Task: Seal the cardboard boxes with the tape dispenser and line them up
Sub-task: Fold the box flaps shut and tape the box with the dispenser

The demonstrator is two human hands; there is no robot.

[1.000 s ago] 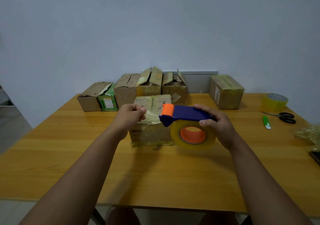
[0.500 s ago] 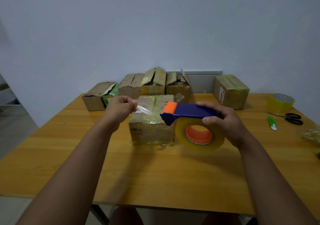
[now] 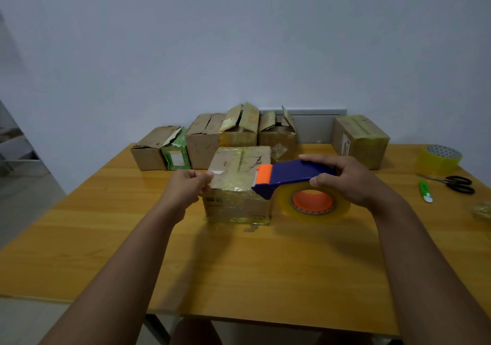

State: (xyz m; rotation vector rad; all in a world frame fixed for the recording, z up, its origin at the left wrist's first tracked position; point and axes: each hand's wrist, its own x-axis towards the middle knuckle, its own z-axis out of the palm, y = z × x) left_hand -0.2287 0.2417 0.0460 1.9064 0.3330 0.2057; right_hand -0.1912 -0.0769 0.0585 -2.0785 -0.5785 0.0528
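tape dispenser (image 3: pixel 295 175) lies crosswise, orange nose pointing left.

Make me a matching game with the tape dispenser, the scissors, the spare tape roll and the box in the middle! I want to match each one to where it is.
Things:
1. tape dispenser
2. scissors
3. spare tape roll
4. middle box

Places:
A. lying flat near the table's right edge, beside a green cutter
B. between the two hands, under a stretched strip of tape
C. held in the right hand
D. at the far right, behind the scissors

Pairs: 1-C, 2-A, 3-D, 4-B
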